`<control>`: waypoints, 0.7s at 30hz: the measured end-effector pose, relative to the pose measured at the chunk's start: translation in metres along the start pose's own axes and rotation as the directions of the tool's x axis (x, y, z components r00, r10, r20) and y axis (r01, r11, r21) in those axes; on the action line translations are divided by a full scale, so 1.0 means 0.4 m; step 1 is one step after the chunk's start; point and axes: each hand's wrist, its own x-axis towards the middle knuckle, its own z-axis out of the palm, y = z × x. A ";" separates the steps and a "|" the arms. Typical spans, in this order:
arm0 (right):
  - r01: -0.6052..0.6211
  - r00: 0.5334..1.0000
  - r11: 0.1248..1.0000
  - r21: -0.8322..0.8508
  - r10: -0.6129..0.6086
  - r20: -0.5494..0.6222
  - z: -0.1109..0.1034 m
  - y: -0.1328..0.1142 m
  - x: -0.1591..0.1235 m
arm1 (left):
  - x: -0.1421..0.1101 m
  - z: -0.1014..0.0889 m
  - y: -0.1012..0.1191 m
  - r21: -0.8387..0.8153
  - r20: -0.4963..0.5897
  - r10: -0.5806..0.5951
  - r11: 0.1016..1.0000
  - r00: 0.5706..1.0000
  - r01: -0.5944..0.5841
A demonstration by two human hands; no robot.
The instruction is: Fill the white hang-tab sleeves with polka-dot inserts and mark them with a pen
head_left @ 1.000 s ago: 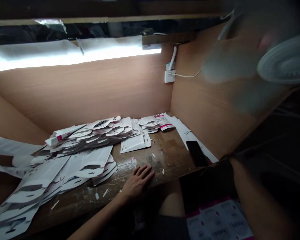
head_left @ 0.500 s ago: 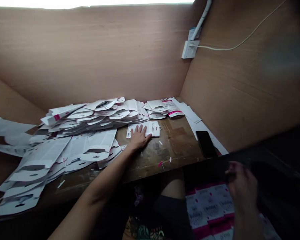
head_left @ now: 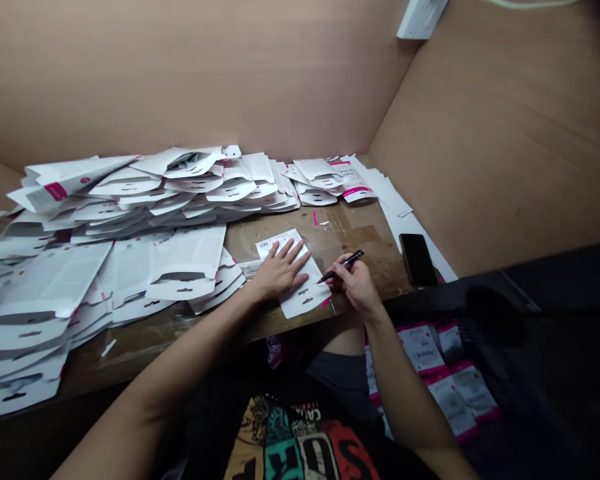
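My left hand (head_left: 283, 269) lies flat with fingers spread on a white packet (head_left: 300, 301), which has a hanger slot at its near end and a barcode at the far end. In my right hand (head_left: 357, 283) is a slim black pen (head_left: 344, 264), gripped between thumb and fingers. Its tip points down and left at the packet's right edge, close to the hanger slot; whether it touches is hard to tell. To the left, several white packets (head_left: 183, 263) with similar slots lie overlapping, some with their ends gaping.
A long heap of white packets (head_left: 190, 183) runs along the back cardboard wall (head_left: 180, 73). A black phone (head_left: 418, 259) lies at the table's right, beside white paper strips (head_left: 395, 200). Pink-and-white packets (head_left: 450, 393) sit below the table edge. Small paper scraps (head_left: 109, 347) dot the tabletop.
My right hand has come up from below the table edge to the packet with the pen. The packet under my left hand has turned and now lies nearer. The view has tilted down.
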 end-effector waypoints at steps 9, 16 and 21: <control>0.039 0.998 0.977 -0.210 -0.046 -0.032 0.020 0.035 0.019 | -0.004 0.010 -0.009 -0.043 -0.070 0.031 0.999 0.997 -0.034; 0.020 1.000 0.965 -0.261 -0.017 0.014 0.019 0.036 0.021 | -0.001 0.010 -0.007 -0.051 -0.081 0.024 0.998 0.996 -0.028; -0.032 0.990 0.962 -0.273 0.067 0.121 0.029 0.023 0.023 | 0.000 0.004 -0.005 -0.021 -0.085 0.045 0.999 0.995 -0.047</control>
